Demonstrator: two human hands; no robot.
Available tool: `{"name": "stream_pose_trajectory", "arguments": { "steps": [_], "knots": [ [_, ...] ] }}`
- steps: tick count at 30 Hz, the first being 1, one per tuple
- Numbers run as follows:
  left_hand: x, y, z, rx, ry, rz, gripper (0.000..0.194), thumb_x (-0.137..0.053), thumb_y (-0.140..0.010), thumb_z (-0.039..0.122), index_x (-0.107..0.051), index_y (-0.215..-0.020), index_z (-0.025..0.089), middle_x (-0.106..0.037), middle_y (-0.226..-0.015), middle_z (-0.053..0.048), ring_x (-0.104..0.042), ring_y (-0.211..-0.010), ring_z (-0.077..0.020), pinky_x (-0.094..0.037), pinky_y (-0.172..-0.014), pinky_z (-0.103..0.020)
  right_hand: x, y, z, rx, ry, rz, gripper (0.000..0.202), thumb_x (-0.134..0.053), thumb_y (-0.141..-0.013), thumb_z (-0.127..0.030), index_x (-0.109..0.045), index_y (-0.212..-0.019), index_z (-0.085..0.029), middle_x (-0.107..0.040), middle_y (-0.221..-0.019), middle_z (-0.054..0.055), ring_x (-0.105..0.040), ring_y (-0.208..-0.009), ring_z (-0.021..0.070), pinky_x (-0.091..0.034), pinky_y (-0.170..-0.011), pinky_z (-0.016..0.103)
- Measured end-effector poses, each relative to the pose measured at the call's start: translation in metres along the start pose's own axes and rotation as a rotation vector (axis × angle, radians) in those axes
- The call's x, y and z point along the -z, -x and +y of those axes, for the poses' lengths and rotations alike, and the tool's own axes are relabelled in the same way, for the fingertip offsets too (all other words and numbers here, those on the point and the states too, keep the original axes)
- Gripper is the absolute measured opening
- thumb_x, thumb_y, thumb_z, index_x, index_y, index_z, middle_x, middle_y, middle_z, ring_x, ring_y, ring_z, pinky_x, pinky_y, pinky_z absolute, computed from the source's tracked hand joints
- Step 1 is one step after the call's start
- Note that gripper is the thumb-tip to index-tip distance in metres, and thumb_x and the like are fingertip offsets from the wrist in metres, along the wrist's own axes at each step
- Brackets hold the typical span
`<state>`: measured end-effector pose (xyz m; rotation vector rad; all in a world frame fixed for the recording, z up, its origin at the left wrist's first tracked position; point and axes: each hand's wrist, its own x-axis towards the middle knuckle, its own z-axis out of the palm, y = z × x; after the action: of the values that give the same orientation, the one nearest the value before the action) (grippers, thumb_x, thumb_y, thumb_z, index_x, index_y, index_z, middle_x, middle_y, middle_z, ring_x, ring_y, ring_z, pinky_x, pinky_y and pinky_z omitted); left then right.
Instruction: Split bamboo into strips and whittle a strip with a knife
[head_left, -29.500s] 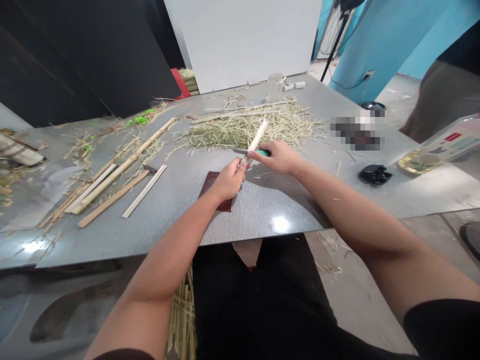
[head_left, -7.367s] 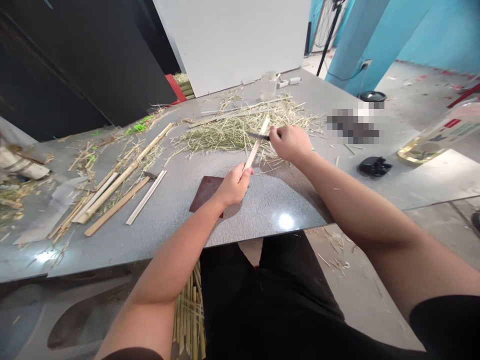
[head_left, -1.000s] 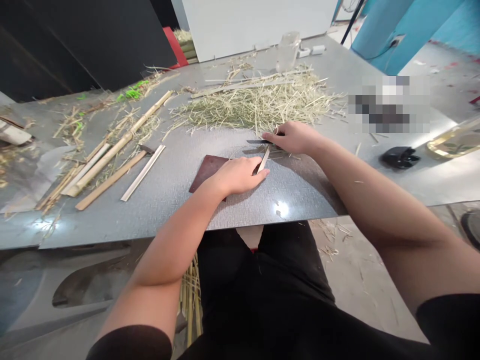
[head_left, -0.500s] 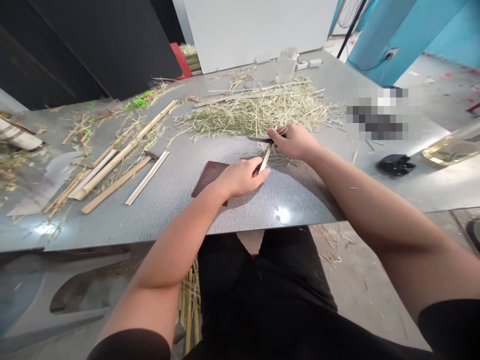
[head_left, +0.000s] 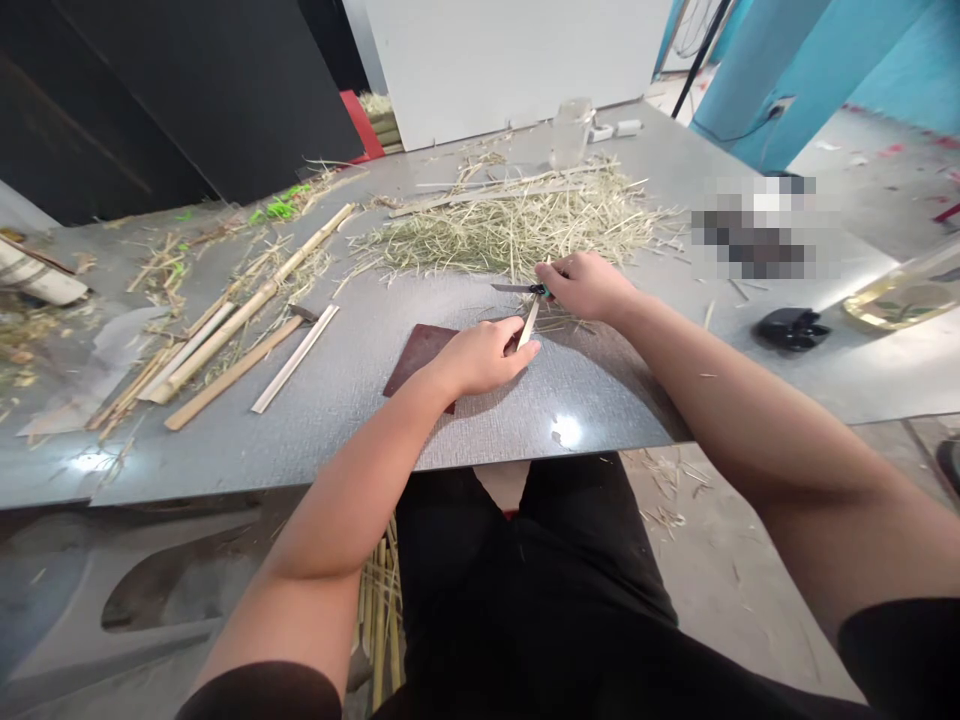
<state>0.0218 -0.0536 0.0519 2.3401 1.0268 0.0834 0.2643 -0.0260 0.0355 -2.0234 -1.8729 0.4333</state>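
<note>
My left hand is closed round the near end of a short pale bamboo strip. My right hand grips a knife, its dark blade pointing left across the far end of the strip. Under my left wrist lies a dark reddish-brown square piece, partly covered by the hand. Just beyond both hands spreads a heap of thin pale shavings. A few shavings also lie beneath my right hand.
To the left are long bamboo pieces, a wooden-handled hammer and a white strip. A clear cup stands behind the heap. On the right are a black object and a gold-rimmed tray.
The knife in my right hand has shifted slightly toward me and its blade angle has changed a little. My left hand has hardly moved.
</note>
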Motion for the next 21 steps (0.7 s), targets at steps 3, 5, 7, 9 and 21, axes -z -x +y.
{"name": "stream_pose_trajectory", "arguments": {
  "steps": [3,5,7,9,21],
  "knots": [
    [0.0001,0.0002,0.0003,0.005,-0.010,-0.014,0.039,-0.047,-0.108,0.059,-0.060,-0.106,0.023,-0.073,-0.092,-0.005,-0.057,-0.073,-0.0142,-0.036,-0.071,-0.034,-0.0003,-0.0005,0.0008,0.004,0.002,-0.010,0.063,-0.037,-0.113,-0.062,-0.061,-0.078,-0.015,-0.063,-0.079,0.011,-0.049,-0.073,0.0153,-0.034,-0.075,0.032],
    [-0.0001,0.0002,0.0003,0.007,-0.019,-0.019,0.039,-0.048,-0.107,0.059,-0.061,-0.106,0.022,-0.074,-0.094,-0.006,-0.058,-0.073,-0.0144,-0.036,-0.071,-0.034,-0.0010,-0.0013,0.0014,0.007,-0.002,-0.023,0.063,-0.037,-0.113,-0.063,-0.062,-0.079,-0.016,-0.063,-0.079,0.011,-0.049,-0.074,0.0161,-0.035,-0.076,0.033],
    [-0.0005,0.0001,0.0001,0.006,-0.032,-0.014,0.038,-0.049,-0.107,0.058,-0.062,-0.106,0.022,-0.076,-0.097,-0.006,-0.059,-0.075,-0.0147,-0.036,-0.071,-0.034,-0.0019,-0.0021,0.0017,0.007,-0.003,-0.047,0.065,-0.036,-0.113,-0.064,-0.063,-0.079,-0.016,-0.062,-0.078,0.010,-0.050,-0.074,0.0161,-0.036,-0.077,0.033],
    [-0.0011,-0.0001,-0.0004,0.000,-0.048,-0.005,0.038,-0.050,-0.107,0.058,-0.062,-0.105,0.022,-0.077,-0.101,-0.007,-0.060,-0.078,-0.0151,-0.036,-0.072,-0.034,-0.0026,-0.0025,0.0016,0.010,0.006,-0.067,0.066,-0.035,-0.114,-0.064,-0.063,-0.078,-0.016,-0.061,-0.078,0.010,-0.049,-0.073,0.0156,-0.035,-0.077,0.033],
    [-0.0026,-0.0022,-0.0032,-0.009,-0.076,-0.005,0.040,-0.050,-0.106,0.061,-0.060,-0.101,0.022,-0.077,-0.100,-0.005,-0.060,-0.077,-0.0149,-0.034,-0.071,-0.034,-0.0062,-0.0014,0.0034,0.074,-0.006,-0.096,0.066,-0.039,-0.112,-0.068,-0.041,-0.072,-0.016,-0.048,-0.066,0.006,-0.039,-0.066,0.0121,-0.029,-0.071,0.033]
  ]
}}
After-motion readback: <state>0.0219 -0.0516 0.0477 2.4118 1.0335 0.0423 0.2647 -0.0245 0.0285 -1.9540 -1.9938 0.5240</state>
